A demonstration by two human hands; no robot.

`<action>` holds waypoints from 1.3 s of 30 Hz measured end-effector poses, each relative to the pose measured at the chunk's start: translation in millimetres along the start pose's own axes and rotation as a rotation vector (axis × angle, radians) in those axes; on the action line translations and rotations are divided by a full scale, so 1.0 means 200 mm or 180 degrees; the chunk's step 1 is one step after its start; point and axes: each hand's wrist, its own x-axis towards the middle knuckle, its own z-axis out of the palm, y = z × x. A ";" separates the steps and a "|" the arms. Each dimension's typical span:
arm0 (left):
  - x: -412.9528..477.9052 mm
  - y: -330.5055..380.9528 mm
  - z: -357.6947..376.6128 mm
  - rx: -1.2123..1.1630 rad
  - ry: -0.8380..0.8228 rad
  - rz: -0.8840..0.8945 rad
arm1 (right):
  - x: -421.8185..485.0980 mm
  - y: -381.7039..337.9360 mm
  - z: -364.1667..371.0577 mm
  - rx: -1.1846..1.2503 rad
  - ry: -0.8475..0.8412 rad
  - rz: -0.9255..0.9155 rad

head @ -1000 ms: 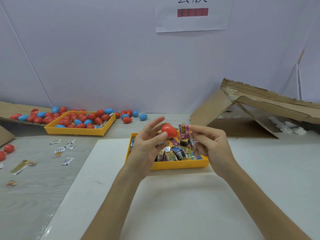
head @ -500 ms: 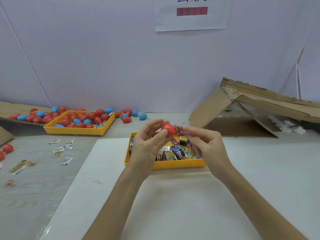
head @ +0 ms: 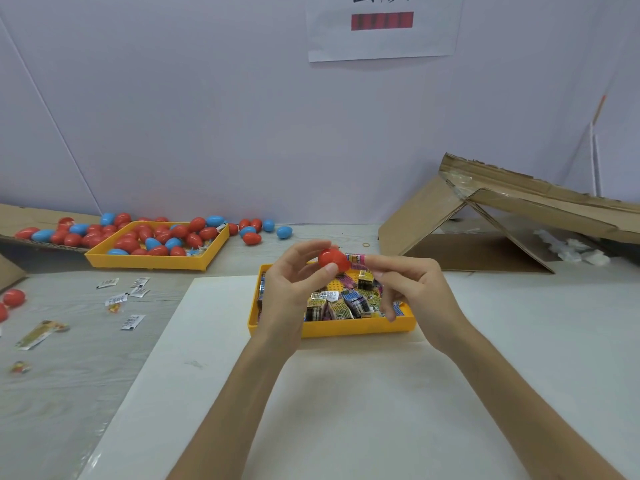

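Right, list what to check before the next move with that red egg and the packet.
1. Left hand grips the red egg between thumb and fingers: ok.
2. Right hand pinches the pink packet: ok.
3. Packet's end meets the egg: ok.
4. Egg's opening faces the packet: cannot tell, that side is hidden.
5. Egg and packet are held over the yellow tray of packets, so a drop would likely land there: ok.
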 end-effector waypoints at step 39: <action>-0.01 -0.02 0.02 0.0551 0.0226 0.0323 | -0.02 0.03 0.06 -0.0266 -0.0090 -0.0047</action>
